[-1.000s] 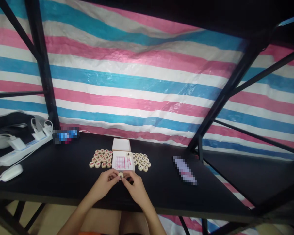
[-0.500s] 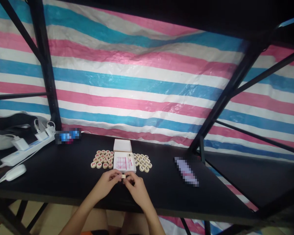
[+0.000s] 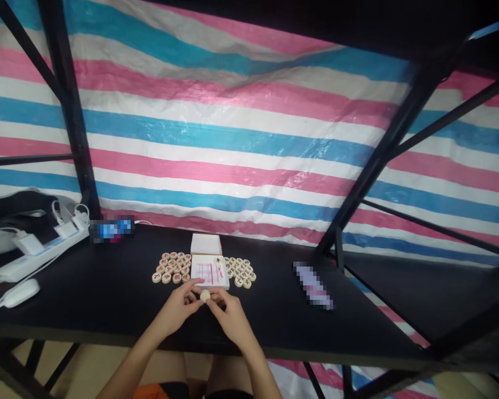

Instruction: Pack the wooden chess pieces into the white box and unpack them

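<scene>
A pale round Chinese chess piece (image 3: 205, 295) is pinched between my two hands, its flat side facing up toward me with no marking that I can make out. My left hand (image 3: 182, 303) grips it from the left, thumb and fingers closed on its edge. From the right, my right hand (image 3: 229, 311) holds the same piece. Just beyond my fingers lies a white box (image 3: 210, 274) with pink grid lines printed on it; one black-marked piece (image 3: 218, 260) rests at its upper right. An open white lid or tray (image 3: 206, 244) sits behind it.
Red-marked pieces (image 3: 173, 269) stand in rows left of the box, black-marked pieces (image 3: 241, 271) to its right. A power strip (image 3: 41, 257) with chargers and a white device (image 3: 21, 293) are at the left. Blurred items lie far left and right. Black frame posts (image 3: 366, 155) flank the table.
The piece between my hands has turned from edge-on to showing its flat face. My left fingers have spread up toward the box. The view has shifted slightly.
</scene>
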A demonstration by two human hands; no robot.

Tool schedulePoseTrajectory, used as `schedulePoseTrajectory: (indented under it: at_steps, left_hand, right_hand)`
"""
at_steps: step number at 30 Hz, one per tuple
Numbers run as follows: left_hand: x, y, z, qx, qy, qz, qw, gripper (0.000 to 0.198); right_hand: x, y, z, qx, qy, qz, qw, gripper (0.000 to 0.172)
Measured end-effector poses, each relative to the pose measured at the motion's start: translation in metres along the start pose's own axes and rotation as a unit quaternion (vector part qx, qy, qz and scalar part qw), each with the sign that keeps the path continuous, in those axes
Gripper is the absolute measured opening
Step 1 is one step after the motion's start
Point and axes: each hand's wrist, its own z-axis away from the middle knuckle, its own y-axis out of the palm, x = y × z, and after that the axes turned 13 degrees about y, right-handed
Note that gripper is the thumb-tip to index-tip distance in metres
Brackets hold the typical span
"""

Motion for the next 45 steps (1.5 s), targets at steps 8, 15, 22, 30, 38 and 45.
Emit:
schedulePoseTrajectory:
  at_steps: [8, 15, 22, 30, 38, 45]
  left_hand:
    - [-0.0018, -0.0016, -0.0001, -0.001, 0.018, -0.033, 0.999, 0.023]
    - [-0.0020, -0.0012, 0.0006, 0.026, -0.007, 0.037, 0.999, 0.028]
    - [0.0005, -0.0011, 0.0002, 0.022, 0.001, 0.012, 1.000, 0.025]
    - [0.0045, -0.0014, 0.0000, 0.022, 0.000, 0.008, 1.000, 0.027]
    - [0.0007, -0.0014, 0.0003, 0.019, 0.000, 0.017, 1.000, 0.028]
    - [-0.0024, -0.0004, 0.0000, 0.019, 0.009, 0.025, 0.999, 0.020]
  right_hand:
    - [-0.0041, -0.0010, 0.0010, -0.020, -0.001, 0.030, 0.999, 0.012]
    - [-0.0042, -0.0008, -0.0009, -0.011, -0.028, -0.028, 0.999, 0.008]
    - [-0.0014, -0.0020, 0.0002, 0.005, -0.041, -0.012, 0.999, 0.012]
    - [-0.0028, 0.0005, 0.0000, 0.012, -0.019, -0.024, 0.999, 0.017]
    - [0.0007, -0.0004, 0.0009, 0.012, -0.013, -0.001, 1.000, 0.018]
    - [-0.0009, 0.0008, 0.0004, 0.001, -0.017, 0.008, 1.000, 0.020]
